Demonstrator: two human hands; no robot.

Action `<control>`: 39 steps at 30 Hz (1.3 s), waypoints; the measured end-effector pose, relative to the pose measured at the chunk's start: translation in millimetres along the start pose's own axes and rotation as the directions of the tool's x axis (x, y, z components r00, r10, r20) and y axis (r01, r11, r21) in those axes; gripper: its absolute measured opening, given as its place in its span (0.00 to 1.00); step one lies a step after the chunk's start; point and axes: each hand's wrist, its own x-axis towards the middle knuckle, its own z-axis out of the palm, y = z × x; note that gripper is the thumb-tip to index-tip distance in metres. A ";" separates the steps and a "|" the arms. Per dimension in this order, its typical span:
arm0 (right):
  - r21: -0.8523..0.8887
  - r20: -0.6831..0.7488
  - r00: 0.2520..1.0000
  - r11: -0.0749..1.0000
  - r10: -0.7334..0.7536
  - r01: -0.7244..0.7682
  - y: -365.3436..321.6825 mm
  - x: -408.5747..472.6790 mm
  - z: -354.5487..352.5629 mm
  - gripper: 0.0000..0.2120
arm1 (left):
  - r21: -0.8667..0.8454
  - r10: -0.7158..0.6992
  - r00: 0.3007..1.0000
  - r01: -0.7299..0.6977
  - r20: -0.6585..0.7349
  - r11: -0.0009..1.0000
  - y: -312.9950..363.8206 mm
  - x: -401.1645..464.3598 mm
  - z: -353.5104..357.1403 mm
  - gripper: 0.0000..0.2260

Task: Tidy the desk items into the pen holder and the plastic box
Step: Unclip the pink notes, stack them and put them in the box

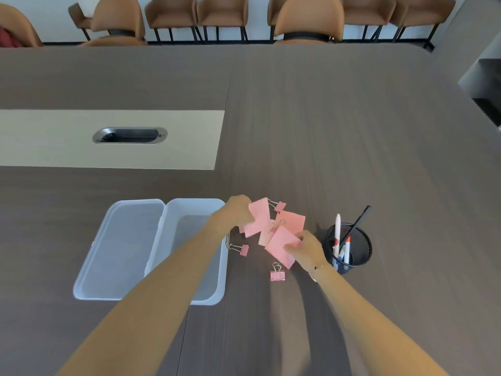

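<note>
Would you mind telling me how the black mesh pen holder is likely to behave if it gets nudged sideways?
The pen holder is open mesh, so it is probably light and would slide easily on the smooth table. The black pen leans far past its rim, so a push near the top might tip it. It seems rigid, not likely to deform.

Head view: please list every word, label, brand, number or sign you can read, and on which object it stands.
No text can be read in this view.
pink paper notes: blank on the sides shown.
pens in the pen holder: coloured marks only, too small to read.
plastic box and its lid: no label visible.
</note>
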 end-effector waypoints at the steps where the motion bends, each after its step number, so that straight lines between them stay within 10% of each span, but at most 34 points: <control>1: 0.067 -0.033 0.999 0.998 0.001 0.002 1.2 -1.0 -2.5 0.11 | 0.003 0.004 0.999 -0.004 -0.036 1.000 2.1 7.4 -1.4 0.13; 9: -0.400 -0.174 0.977 0.915 -0.126 0.046 -15.6 27.7 6.4 0.22 | 0.237 0.016 0.997 0.001 -0.071 0.971 -3.6 46.1 21.5 0.20; 19: -0.423 -0.157 0.981 0.906 -0.111 0.034 -23.6 51.2 3.2 0.18 | 0.359 -0.098 0.992 0.119 -0.075 0.926 -3.6 57.0 24.6 0.31; 25: 0.047 -0.055 0.998 0.998 0.037 -0.034 -20.3 30.5 4.8 0.30 | 0.099 -0.047 0.990 0.061 -0.136 0.993 1.6 52.1 11.6 0.18; 39: -0.211 -0.202 0.979 0.974 0.040 -0.083 -29.0 21.2 35.2 0.23 | -0.283 -0.046 0.934 -0.060 -0.355 0.957 0.1 29.4 -2.8 0.16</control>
